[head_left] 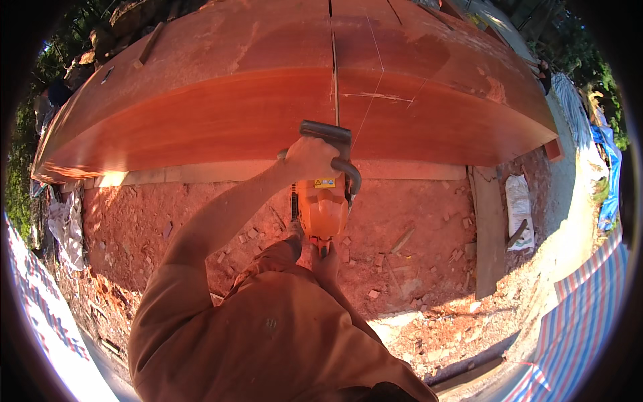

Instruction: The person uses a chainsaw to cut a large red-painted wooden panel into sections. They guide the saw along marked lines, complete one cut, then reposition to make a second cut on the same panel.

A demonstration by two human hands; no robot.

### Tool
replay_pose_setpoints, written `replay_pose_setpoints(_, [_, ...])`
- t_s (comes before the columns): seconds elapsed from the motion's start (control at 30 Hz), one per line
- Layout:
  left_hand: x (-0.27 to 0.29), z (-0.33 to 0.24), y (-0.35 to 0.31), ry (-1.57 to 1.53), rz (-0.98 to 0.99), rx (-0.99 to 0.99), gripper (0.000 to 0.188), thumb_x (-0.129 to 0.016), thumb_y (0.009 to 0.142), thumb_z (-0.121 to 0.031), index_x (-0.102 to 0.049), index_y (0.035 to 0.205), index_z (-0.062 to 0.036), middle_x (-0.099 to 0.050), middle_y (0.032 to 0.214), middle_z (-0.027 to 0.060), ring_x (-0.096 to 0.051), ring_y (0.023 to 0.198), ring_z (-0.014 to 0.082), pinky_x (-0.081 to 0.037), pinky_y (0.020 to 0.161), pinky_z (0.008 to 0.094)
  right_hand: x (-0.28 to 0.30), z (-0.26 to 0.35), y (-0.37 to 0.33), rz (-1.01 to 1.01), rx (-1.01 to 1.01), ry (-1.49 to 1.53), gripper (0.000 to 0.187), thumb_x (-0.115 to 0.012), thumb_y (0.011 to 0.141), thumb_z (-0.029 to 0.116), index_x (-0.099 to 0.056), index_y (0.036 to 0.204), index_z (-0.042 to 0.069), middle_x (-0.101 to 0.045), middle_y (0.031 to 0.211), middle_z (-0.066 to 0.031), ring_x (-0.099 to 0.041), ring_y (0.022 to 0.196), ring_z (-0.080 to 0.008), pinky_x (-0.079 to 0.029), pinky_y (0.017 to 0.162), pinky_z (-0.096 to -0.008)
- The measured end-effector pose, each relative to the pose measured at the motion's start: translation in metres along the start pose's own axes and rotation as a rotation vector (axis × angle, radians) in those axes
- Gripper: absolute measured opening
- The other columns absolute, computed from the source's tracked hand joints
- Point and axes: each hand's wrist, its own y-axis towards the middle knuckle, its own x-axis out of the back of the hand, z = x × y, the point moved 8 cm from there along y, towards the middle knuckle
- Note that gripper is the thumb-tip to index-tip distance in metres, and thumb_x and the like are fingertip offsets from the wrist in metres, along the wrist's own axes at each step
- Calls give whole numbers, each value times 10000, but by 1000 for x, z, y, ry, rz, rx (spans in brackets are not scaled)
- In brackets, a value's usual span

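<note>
An orange chainsaw [323,209] is held in front of my body, its dark hand guard [325,131] facing a huge reddish-brown timber block [228,110]. My left hand [311,161] is wrapped round the black front handle [349,173]. At the rear grip, my right hand [326,261] is closed, with its fingers partly hidden by the saw and my arm. The guide bar [336,87] lines up with a narrow dark slit in the block. How deep the bar sits in the wood I cannot tell. Thin pale lines [376,90] mark the timber right of the slit.
Wood chips and small offcuts [252,234] litter the reddish ground. A long plank [487,234] lies at the right beside a white sack [520,211]. Striped sheeting [576,321] hangs at lower right; another wood piece [149,45] rests atop the block.
</note>
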Motion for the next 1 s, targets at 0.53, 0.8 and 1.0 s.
replay_pose_setpoints(0.53, [-4, 4, 6, 39, 32, -29, 314, -795, 735, -423, -790, 809, -117, -730, 729, 140, -732, 714, 309, -595, 665, 457, 0, 12, 0, -44, -28, -57, 398, -755, 916, 308, -637, 1099, -26, -691, 890, -304, -667, 926, -523, -518, 687, -516])
replay_pose_setpoints(0.8, [-9, 8, 9, 19, 42, -18, 293, -792, 721, -397, -789, 798, -114, -722, 707, 138, -725, 697, 313, -592, 652, 464, 1, 11, -4, -43, -66, -78, 392, -751, 915, 323, -642, 1113, 3, -701, 843, -264, -693, 868, -486, -521, 675, -523])
replay_pose_setpoints(1.0, [-8, 10, 11, 39, 44, -22, 304, -785, 724, -397, -791, 826, -111, -738, 755, 126, -736, 743, 304, -608, 700, 452, -2, 9, 0, -23, -50, -103, 411, -736, 924, 341, -623, 1143, 12, -703, 868, -257, -695, 879, -483, -529, 695, -523])
